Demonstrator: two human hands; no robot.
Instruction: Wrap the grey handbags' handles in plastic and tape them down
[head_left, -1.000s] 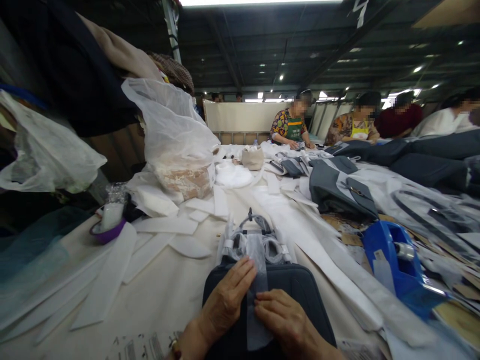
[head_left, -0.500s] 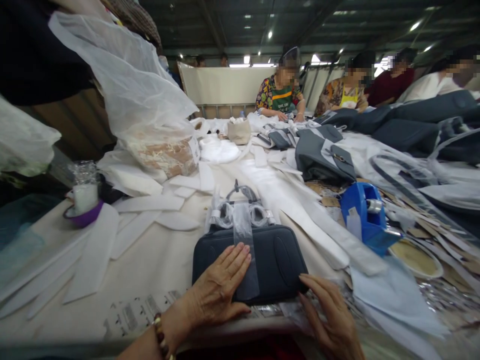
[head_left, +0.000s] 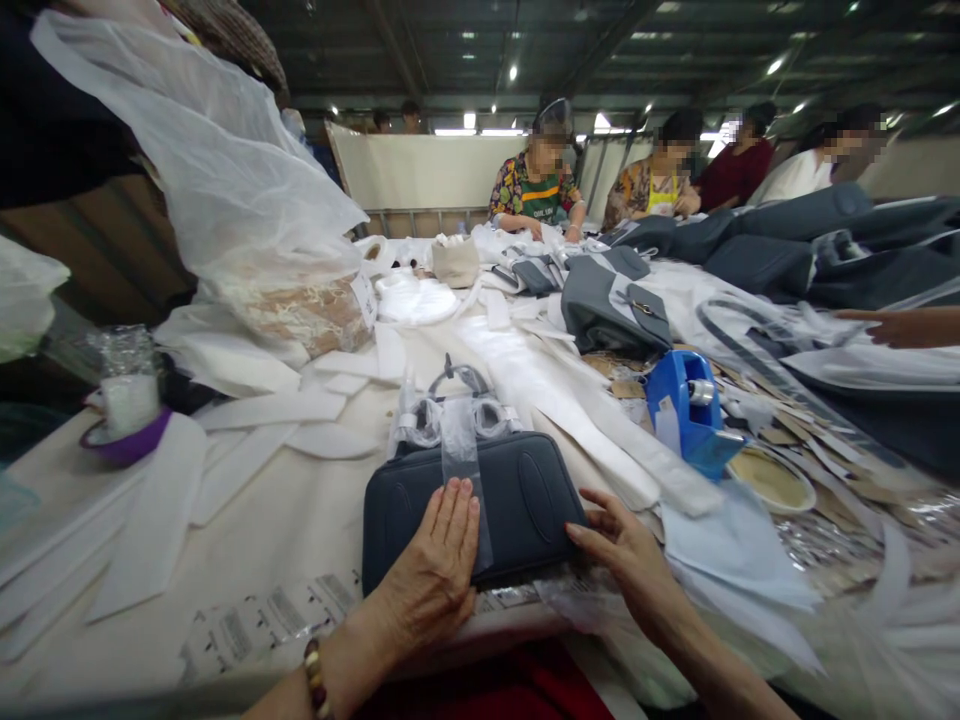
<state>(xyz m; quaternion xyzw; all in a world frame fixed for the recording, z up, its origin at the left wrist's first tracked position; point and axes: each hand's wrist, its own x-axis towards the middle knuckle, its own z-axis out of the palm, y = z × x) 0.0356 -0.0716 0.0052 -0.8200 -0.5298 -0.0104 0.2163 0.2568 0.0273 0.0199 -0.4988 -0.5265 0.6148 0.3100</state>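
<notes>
A dark blue-grey handbag (head_left: 517, 500) lies flat on the covered table in front of me, its wrapped handle (head_left: 457, 385) pointing away. Down its middle runs a clear plastic strip (head_left: 461, 440). My left hand (head_left: 435, 555) rests flat on the bag over the strip's lower part, fingers stretched out. At the bag's right edge, my right hand (head_left: 619, 535) touches the corner with its fingers apart, gripping nothing. Printed clear plastic (head_left: 277, 610) shows under and beside the bag's near edge.
A blue tape dispenser (head_left: 686, 410) and a round tub (head_left: 772, 478) stand to the right. White foam pieces (head_left: 157, 510) and a purple bowl (head_left: 127, 440) lie left. More grey bags (head_left: 615, 300) are farther back. Co-workers work behind; another person's hand (head_left: 900, 327) reaches in at right.
The view has shifted, moving the scene leftward. My right hand has moved up along the bag's right edge. My left hand stays on the strip. Another person's hand has appeared at right.
</notes>
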